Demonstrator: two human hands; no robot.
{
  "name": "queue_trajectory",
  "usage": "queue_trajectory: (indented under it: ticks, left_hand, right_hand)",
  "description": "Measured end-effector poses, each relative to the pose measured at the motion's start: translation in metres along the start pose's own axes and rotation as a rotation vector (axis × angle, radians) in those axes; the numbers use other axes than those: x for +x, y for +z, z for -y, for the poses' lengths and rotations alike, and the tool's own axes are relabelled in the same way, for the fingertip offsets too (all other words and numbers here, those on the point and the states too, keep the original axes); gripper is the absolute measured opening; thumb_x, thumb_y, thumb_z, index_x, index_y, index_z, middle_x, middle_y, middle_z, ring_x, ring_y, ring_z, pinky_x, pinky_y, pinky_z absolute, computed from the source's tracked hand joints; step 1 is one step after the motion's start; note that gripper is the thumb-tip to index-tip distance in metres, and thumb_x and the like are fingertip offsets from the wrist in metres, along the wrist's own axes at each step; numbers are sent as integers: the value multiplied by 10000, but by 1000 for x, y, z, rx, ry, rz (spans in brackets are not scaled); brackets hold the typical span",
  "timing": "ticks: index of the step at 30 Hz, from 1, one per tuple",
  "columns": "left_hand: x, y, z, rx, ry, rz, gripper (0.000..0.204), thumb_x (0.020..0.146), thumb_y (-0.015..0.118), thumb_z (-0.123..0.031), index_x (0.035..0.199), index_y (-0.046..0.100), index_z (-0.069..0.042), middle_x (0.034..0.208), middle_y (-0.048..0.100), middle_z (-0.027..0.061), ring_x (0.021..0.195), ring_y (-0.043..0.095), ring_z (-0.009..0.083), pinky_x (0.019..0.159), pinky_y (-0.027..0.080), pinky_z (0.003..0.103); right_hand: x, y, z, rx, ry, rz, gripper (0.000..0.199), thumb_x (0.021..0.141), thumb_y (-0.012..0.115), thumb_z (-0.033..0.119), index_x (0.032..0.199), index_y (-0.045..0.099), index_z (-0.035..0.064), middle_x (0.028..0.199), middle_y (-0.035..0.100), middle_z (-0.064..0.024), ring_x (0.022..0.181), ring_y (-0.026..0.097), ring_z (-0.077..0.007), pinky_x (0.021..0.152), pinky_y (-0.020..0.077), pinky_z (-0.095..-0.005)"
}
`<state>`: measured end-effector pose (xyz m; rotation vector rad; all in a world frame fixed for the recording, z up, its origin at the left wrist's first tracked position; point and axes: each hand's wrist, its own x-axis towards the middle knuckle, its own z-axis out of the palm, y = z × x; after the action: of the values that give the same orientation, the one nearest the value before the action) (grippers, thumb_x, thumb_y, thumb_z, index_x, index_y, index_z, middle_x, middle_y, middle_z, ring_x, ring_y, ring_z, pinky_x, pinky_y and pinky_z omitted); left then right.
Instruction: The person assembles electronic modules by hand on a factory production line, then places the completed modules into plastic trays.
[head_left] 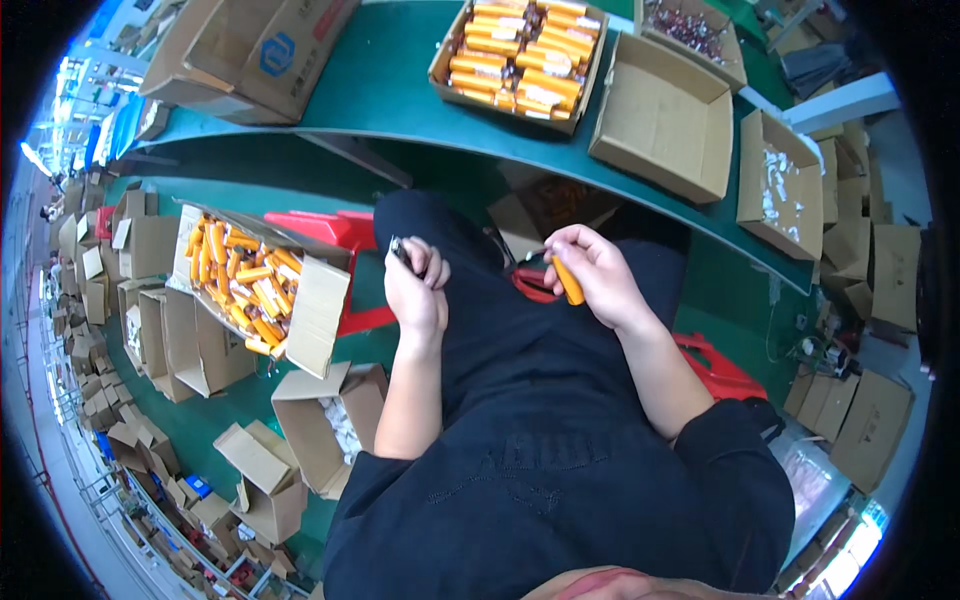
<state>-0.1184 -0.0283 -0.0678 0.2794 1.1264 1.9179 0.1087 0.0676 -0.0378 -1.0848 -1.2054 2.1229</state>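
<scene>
Above my lap, my right hand (600,285) pinches a short orange cylindrical piece (568,281) with its fingertips, the piece tilted downward. To its left, my left hand (416,285) is closed round a small dark thing (399,249) with a shiny metal-like end; its kind does not show. The two hands are apart. Left of my left hand stands an open cardboard box (318,318) heaped with loose orange pieces (250,280) like the one in my right hand.
On the green table (385,70) ahead stand a box of orange pieces in rows (520,55), a cardboard tray (665,115), a box with small white parts (780,190) and one with dark red parts (690,30). A red stool (720,370) is under me. Cartons crowd the left floor.
</scene>
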Motion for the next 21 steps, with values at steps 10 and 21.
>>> queue_trajectory:
  ticks: [10,21]
  left_hand:
    - [-15,-8,19,-168,-118,33,430,1137,297,-301,790,468,-115,734,424,9,537,323,67,491,271,236]
    - [-34,1,48,116,-268,167,481,1115,348,-344,759,530,-78,664,433,21,520,333,99,491,285,251]
  right_hand:
    - [19,-53,-15,-256,-104,54,262,1016,628,154,1200,675,-26,1126,708,-132,1002,688,-212,892,544,-296]
    - [210,29,152,-1333,-774,-278,247,957,630,201,1096,696,8,1110,732,-184,940,705,-336,834,569,-427]
